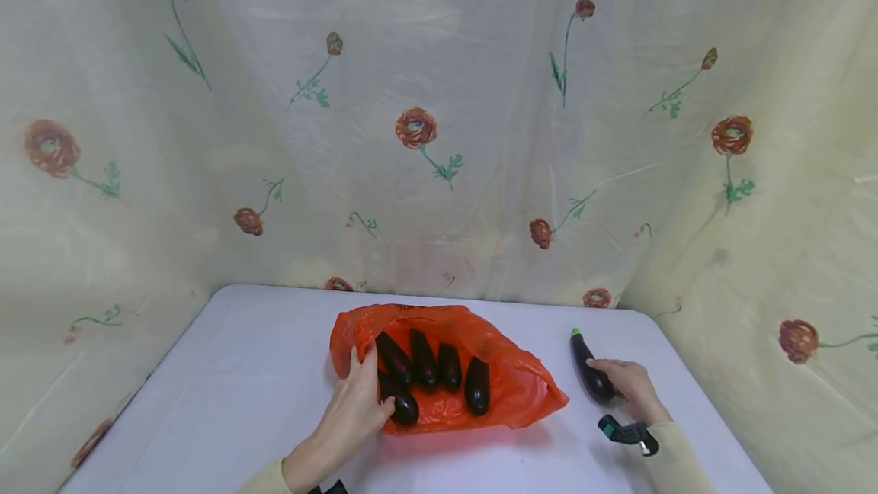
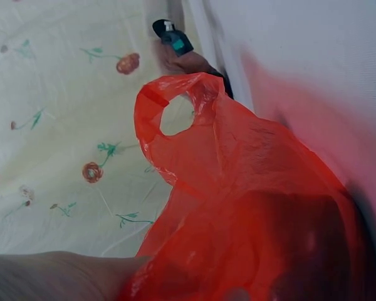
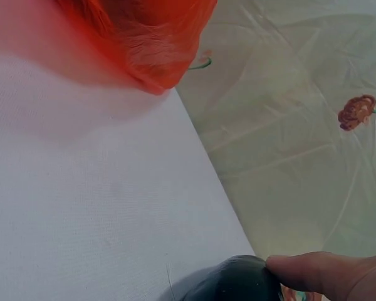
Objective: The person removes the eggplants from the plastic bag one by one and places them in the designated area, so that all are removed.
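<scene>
A red plastic bag [image 1: 507,395] lies on its side with its mouth toward me, and several dark purple eggplants [image 1: 477,387] are inside. My left hand [image 1: 353,406] grips the bag's rim at its left side, the thumb close to the lowest eggplant [image 1: 405,408]. In the left wrist view the bag's film [image 2: 238,163] and a loop handle cover most of the fingers. Off to the right of the bag, my right hand [image 1: 631,387] holds a single eggplant [image 1: 584,364] with a green stem end. Its thumb presses that eggplant [image 3: 235,282] in the right wrist view.
All of this rests on a white table [image 1: 261,372] with rounded far corners. Pale sheeting [image 1: 439,235] printed with red flowers hangs behind the table and along both sides. A stretch of tabletop separates the bag from the single eggplant.
</scene>
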The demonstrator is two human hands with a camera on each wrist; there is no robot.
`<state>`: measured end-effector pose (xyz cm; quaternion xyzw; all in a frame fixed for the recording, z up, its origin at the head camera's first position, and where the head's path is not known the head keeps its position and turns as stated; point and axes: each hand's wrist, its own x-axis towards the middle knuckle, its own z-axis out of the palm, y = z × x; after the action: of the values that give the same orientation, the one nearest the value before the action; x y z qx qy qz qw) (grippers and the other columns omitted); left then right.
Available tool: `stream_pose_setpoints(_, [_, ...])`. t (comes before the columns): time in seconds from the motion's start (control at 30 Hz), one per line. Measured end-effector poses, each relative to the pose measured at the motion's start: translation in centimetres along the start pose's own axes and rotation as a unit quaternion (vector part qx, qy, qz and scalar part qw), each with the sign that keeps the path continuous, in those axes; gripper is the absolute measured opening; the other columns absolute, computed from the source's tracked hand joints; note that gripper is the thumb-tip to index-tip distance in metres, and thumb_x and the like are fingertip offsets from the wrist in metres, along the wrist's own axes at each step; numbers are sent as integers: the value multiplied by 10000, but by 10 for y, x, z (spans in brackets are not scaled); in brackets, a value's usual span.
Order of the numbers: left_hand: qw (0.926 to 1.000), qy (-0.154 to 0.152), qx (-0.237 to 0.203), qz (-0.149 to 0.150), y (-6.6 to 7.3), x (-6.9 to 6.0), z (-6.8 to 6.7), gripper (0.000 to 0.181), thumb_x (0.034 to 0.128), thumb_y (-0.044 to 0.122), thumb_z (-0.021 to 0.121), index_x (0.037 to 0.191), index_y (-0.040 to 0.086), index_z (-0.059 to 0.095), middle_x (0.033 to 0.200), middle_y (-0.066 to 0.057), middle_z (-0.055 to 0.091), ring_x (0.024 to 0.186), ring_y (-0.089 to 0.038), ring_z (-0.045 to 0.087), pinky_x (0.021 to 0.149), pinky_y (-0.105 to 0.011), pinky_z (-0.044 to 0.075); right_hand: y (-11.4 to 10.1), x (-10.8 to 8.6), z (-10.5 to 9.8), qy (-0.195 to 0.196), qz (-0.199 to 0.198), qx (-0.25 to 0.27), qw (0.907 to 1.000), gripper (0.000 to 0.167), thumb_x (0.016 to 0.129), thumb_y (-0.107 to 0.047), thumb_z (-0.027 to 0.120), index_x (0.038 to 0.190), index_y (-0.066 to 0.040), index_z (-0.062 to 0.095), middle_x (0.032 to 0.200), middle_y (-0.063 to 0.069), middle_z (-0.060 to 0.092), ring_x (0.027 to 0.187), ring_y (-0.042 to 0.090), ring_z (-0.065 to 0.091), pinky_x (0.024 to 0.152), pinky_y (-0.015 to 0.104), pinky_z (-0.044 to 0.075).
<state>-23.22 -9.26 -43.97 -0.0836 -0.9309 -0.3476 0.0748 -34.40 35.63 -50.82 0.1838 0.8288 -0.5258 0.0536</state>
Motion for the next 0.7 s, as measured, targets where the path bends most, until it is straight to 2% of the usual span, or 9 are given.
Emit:
stream_pose_setpoints(0.13, [10000,51,56,12,0,0,1,841,763,55,758,1447,-103,294,1466,-406,271,779,-374,681,834,-536,537,-1,0,0,10,48,2,10000,799,875,-416,635,1371,163,397,1439,374,317,1282,444,360,1129,556,274])
stream_pose_setpoints(0.2, [10000,63,59,8,0,0,1,841,761,55,761,1445,-104,299,1464,-403,280,806,-395,680,836,-536,536,-2,-1,0,9,73,17,10000,826,873,-435,634,1378,167,378,1444,369,311,1285,442,352,1132,556,269])
stream_pose_setpoints(0.5, [10000,47,43,-51,0,0,2,841,759,55,764,1445,-99,303,1463,-407,277,801,-387,681,822,-530,543,-3,-3,-2,2,173,206,9996,872,892,-457,600,1418,168,295,1487,367,239,1364,470,266,1155,553,216])
stream_pose_setpoints(0.7, [10000,81,28,-8,-1,1,1,837,758,51,763,1440,-107,305,1458,-409,283,705,-344,680,789,-507,559,-3,-1,-4,24,218,255,9994,887,891,-485,591,1429,154,290,1497,356,234,1374,465,255,1160,550,209])
